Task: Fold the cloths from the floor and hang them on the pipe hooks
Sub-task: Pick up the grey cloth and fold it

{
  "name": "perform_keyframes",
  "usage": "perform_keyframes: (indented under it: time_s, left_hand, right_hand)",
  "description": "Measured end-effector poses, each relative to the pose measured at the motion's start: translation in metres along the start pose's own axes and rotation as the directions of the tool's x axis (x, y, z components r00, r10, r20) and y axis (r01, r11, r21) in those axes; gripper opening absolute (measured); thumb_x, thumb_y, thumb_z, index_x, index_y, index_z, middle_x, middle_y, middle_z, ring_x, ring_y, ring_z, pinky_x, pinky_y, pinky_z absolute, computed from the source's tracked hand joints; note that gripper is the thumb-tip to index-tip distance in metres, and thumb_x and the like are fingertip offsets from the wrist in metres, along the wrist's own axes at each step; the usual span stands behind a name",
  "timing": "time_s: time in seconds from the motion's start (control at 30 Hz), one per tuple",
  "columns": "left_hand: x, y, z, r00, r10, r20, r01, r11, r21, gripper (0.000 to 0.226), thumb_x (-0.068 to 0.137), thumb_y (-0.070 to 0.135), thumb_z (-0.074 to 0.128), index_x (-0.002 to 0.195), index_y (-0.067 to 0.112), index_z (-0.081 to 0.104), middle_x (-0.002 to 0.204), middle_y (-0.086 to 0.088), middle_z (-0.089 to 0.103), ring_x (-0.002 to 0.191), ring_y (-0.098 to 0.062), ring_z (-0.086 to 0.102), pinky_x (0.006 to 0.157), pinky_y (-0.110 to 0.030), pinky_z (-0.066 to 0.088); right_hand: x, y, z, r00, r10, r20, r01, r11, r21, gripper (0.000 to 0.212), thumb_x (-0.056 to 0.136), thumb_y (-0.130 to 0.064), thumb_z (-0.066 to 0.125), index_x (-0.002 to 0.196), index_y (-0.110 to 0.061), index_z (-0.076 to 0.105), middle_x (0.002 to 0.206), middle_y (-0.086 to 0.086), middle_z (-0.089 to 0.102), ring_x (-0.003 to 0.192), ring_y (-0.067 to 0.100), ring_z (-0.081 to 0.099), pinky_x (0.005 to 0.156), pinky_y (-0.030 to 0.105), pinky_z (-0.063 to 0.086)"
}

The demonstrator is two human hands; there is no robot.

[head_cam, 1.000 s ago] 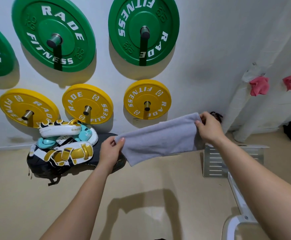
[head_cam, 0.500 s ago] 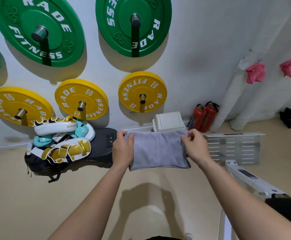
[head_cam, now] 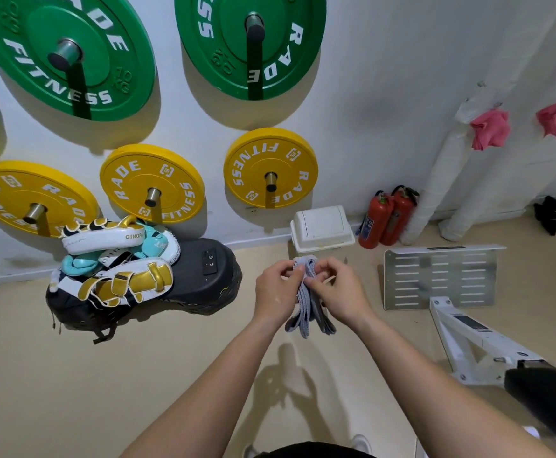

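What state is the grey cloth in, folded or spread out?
Folded: the grey cloth hangs as a narrow bundle of stacked layers, pinched between the left hand and right hand.

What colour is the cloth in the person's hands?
The cloth is light grey; the head view shows it best.

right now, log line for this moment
step: folding | grey cloth: folded narrow | left hand: grips it | right hand: grips it | pipes: two pink cloths

A gym: green weight plates (head_cam: 71, 51) and yellow weight plates (head_cam: 270, 168) pegged on the far wall, boxing pads (head_cam: 118, 259) piled left
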State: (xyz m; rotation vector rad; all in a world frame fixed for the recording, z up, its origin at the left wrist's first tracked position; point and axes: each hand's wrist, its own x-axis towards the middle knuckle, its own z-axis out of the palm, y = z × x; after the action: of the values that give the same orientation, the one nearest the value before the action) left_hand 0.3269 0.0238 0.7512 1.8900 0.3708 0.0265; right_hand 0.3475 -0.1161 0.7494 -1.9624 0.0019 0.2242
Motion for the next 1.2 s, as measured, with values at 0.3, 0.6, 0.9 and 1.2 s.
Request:
perform_keyframes:
  time_s: [0.3,0.6,0.9,1.2]
  left_hand:
    - [0.009,0.024,0.012,0.994,-0.012,0.104,0.011,1.000,0.013,0.014,0.086,0.028,0.069,0.099,0.023,0.066,0.092,0.003,0.069,0.073,-0.015,0.063,0.071,-0.029,0.053]
    - [0.021,0.049,0.035,0.962,0.068,0.266,-0.083,0.996,0.045,0.015,0.091,0.016,0.053,0.080,0.020,0.063,0.078,0.005,0.061,0.079,-0.013,0.053,0.073,-0.028,0.042]
    - [0.029,0.079,0.091,0.969,0.118,0.219,-0.152,0.977,0.148,0.014,0.100,0.014,0.043,0.099,0.015,0.056,0.088,0.009,0.060,0.085,-0.006,0.053,0.072,-0.026,0.041]
    - [0.049,0.122,0.188,0.992,0.090,0.093,-0.093,0.995,0.034,0.033,0.094,0.043,0.061,0.115,0.020,0.050,0.103,0.006,0.063,0.099,-0.015,0.061,0.086,-0.037,0.051]
  right_hand:
    - [-0.003,0.000,-0.025,0.985,-0.114,0.127,0.106,0.992,0.065,0.035,0.084,-0.003,0.067,0.093,-0.037,0.073,0.072,-0.013,0.062,0.055,0.004,0.046,0.062,0.019,0.043]
    - [0.004,0.028,-0.097,0.995,-0.070,-0.069,0.048,0.956,-0.288,0.058,0.071,-0.028,0.075,0.123,-0.036,0.052,0.122,-0.008,0.039,0.105,0.005,0.040,0.086,0.029,0.045]
    - [0.023,0.053,-0.176,0.971,-0.002,0.237,0.046,0.983,-0.180,0.012,0.076,-0.030,0.074,0.083,-0.024,0.067,0.077,-0.005,0.067,0.073,0.011,0.062,0.061,0.027,0.048]
    - [0.069,0.043,-0.262,0.989,-0.018,-0.150,0.025,0.999,0.041,0.024,0.074,-0.033,0.079,0.086,-0.019,0.064,0.084,-0.001,0.071,0.079,0.013,0.065,0.069,0.034,0.052]
